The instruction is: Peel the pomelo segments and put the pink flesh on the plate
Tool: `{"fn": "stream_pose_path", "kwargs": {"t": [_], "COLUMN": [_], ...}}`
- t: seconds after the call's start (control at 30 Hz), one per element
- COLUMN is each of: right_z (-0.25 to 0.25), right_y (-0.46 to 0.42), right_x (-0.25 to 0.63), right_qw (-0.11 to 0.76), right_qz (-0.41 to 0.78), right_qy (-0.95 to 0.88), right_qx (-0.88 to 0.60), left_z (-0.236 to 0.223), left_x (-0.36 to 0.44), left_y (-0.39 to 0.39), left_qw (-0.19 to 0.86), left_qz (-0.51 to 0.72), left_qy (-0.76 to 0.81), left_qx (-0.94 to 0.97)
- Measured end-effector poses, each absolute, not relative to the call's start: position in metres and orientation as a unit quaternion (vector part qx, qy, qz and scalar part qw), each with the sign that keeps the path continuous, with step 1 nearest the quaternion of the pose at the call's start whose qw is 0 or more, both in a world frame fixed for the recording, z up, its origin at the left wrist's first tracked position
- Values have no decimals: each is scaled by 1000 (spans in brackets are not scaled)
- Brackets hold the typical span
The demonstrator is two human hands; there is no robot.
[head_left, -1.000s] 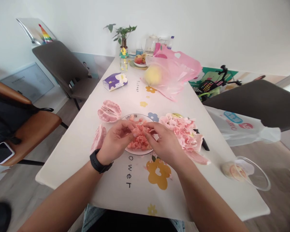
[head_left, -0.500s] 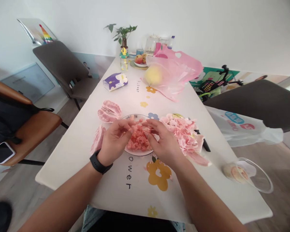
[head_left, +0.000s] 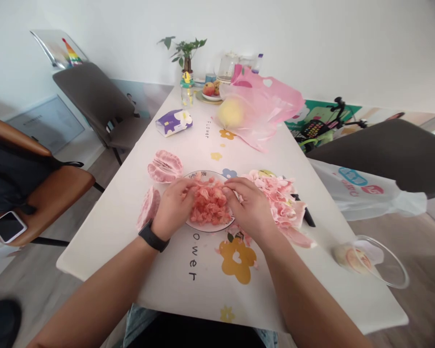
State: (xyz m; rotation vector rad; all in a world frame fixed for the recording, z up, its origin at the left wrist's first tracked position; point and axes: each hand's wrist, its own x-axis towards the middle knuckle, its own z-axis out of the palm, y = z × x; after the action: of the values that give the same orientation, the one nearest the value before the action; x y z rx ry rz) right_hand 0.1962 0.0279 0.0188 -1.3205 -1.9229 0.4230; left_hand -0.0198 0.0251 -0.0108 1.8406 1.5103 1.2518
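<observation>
Two hands at work here: left hand (head_left: 174,208) and right hand (head_left: 250,208), fingers curled in narrow, tips on the pomelo pulp (head_left: 209,205) heaped on a plate (head_left: 217,228). Can't tell if they're actually pinching any. Just right of the plate sits a pile of pink membrane (head_left: 275,203), a black handle (head_left: 304,212) poking out behind it. Left of the plate: peeled segments (head_left: 165,167) and a chunk (head_left: 148,208). Further off, a clear bowl (head_left: 373,261) holds something pale, and a pink bag (head_left: 264,108) holds a whole pomelo (head_left: 231,112).

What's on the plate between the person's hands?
Torn pink-red pomelo pulp is heaped on the white plate; the left hand and right hand rest at its edges. The plate's centre is covered by the pulp.
</observation>
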Motion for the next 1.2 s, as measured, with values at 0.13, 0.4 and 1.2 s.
{"fn": "stream_pose_path", "kwargs": {"t": [0.13, 0.4, 1.2], "right_z": [24, 23, 44], "right_y": [24, 21, -33], "right_x": [196, 194, 170], "right_qw": [323, 343, 318], "right_qz": [129, 105, 374], "right_qy": [-767, -793, -730], "right_qx": [-540, -493, -476], "left_z": [-10, -6, -6], "left_x": [-17, -2, -46], "left_y": [23, 5, -57], "left_qw": [194, 213, 85], "left_qz": [404, 400, 397], "left_qy": [562, 522, 571], "left_qx": [695, 723, 713]}}
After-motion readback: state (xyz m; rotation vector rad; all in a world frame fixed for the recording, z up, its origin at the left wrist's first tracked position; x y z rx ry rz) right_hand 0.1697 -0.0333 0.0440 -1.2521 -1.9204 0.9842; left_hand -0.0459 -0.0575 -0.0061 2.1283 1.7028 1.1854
